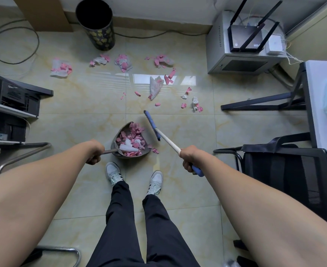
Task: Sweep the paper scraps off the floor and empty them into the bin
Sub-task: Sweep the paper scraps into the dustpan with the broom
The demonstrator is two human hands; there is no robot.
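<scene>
1. Left hand (94,152) fingers clench the dustpan (131,140) handle; the pan, just beyond them, holds pink scraps.
2. Right hand (189,158) fingers grip the broom (152,125) handle.
3. Farther out lie loose scraps (123,62); beyond them, the bin (96,24).

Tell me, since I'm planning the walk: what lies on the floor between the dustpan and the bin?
Head view: between dustpan and bin, pink paper scraps and crumpled white pieces litter the tiles.
</scene>
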